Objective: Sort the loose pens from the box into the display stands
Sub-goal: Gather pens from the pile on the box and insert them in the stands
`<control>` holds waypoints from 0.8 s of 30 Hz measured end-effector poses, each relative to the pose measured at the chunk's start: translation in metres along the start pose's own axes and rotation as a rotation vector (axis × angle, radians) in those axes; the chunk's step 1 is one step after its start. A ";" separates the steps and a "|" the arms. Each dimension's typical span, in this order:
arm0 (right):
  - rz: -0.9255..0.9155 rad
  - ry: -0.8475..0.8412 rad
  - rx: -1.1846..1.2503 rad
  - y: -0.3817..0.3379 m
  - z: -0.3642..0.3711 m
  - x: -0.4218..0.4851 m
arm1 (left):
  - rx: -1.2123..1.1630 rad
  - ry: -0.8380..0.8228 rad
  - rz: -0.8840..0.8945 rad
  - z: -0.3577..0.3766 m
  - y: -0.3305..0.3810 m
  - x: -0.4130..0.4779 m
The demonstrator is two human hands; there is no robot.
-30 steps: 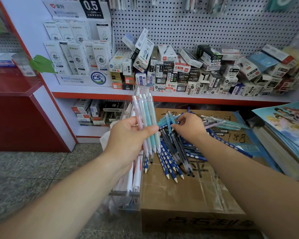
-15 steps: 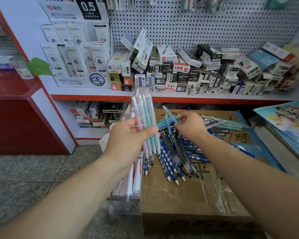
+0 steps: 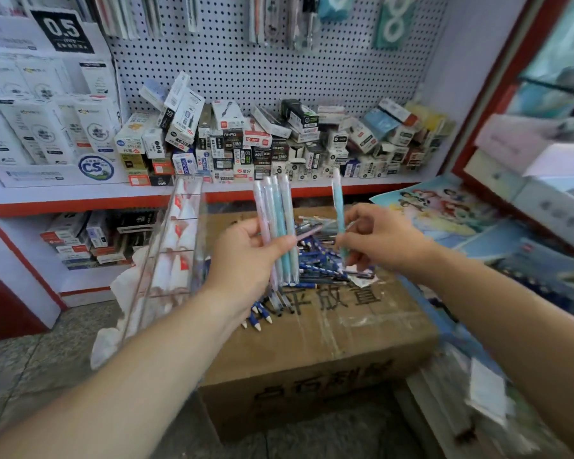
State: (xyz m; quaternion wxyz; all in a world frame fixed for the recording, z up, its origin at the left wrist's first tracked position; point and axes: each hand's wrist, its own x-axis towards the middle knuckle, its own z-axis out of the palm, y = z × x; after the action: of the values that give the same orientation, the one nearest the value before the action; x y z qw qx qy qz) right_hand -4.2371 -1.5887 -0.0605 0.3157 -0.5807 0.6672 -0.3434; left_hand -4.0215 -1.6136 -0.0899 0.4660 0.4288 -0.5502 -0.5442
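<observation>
1. The cardboard box [image 3: 312, 346] is standing nearest and serving as the counter. Its taped top is carrying a heap of loose pens [image 3: 315, 263] toward the far side.
2. Above that heap, the left hand [image 3: 246, 260] is curling its fingers [image 3: 251, 228] and thumb round a bundle of pastel pens [image 3: 280, 207], holding them upright and side by side.
3. Just beside it, the right hand [image 3: 383, 241] is pinching a single teal pen [image 3: 338, 207] around its middle, upright and apart from the bundle.
4. The pens are looking light, stiff and smooth. A mid-barrel pinch is probably suiting one pen, while the fanned bundle is likely needing a firm wrap to stop slipping.
5. A clear display stand [image 3: 179, 233] is leaning left of the left hand with white items inside, and posters [image 3: 444, 210] are crowding the box's right edge.
6. Farther back, a shelf [image 3: 80, 197] is holding jumbled small boxes [image 3: 246, 140] under a pegboard [image 3: 279, 71].
</observation>
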 end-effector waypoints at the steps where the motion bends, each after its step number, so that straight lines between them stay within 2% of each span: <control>1: 0.010 0.033 0.000 0.005 -0.016 -0.015 | 0.005 -0.040 0.005 0.014 0.001 -0.005; 5: 0.072 0.164 -0.035 0.032 -0.079 -0.080 | -0.007 -0.202 -0.011 0.071 0.004 -0.029; 8: 0.126 0.346 -0.108 0.057 -0.124 -0.135 | -0.008 -0.302 -0.014 0.112 0.005 -0.049; 13: 0.196 0.576 -0.077 0.106 -0.182 -0.225 | -0.014 -0.388 0.002 0.173 0.005 -0.083; 18: 0.375 0.688 0.071 0.162 -0.206 -0.286 | -0.036 -0.461 0.035 0.238 0.010 -0.110; 20: 0.445 0.669 0.122 0.182 -0.208 -0.302 | -0.059 -0.516 0.043 0.263 0.014 -0.121; 24: 0.424 0.699 0.115 0.199 -0.197 -0.319 | -0.125 -0.624 0.031 0.305 0.021 -0.138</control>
State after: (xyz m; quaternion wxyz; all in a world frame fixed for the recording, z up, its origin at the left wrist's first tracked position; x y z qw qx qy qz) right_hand -4.4693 -1.2368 -0.1064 0.1658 -0.2602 0.8190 -0.4839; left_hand -4.2923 -1.4167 -0.0674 0.3084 0.2034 -0.6387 -0.6750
